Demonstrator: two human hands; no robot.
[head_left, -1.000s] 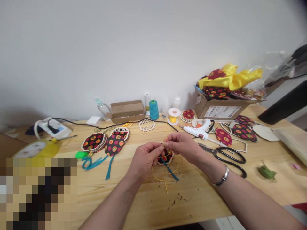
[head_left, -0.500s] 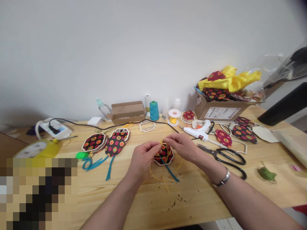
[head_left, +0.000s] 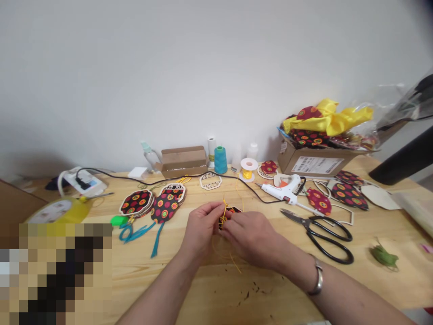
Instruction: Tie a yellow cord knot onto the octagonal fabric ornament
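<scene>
Near the table's middle, both hands work close together on a yellow cord (head_left: 225, 208). My left hand (head_left: 203, 225) pinches the cord between thumb and forefinger, and a short loop stands up above the fingertips. My right hand (head_left: 252, 237) is closed just beside it, its fingertips at the cord below the loop. Behind the fingers lies an octagonal patterned fabric piece (head_left: 233, 210) with a pale rim, mostly covered by the hands. A loose cord end hangs below onto the table. From the loop's side a strand runs back to a white spool (head_left: 249, 164).
Large black-handled scissors (head_left: 318, 228) and a white glue gun (head_left: 284, 189) lie to the right. Stacked patterned pieces (head_left: 137, 203) with teal ribbons (head_left: 135, 232) lie left. Behind stand a teal thread cone (head_left: 220, 160), an open cardboard box (head_left: 184, 162) and a filled carton (head_left: 313, 163).
My right hand has come down and toward me, from above the fabric piece to over its right part. The teal ribbon there is now hidden. The view has shifted slightly.
</scene>
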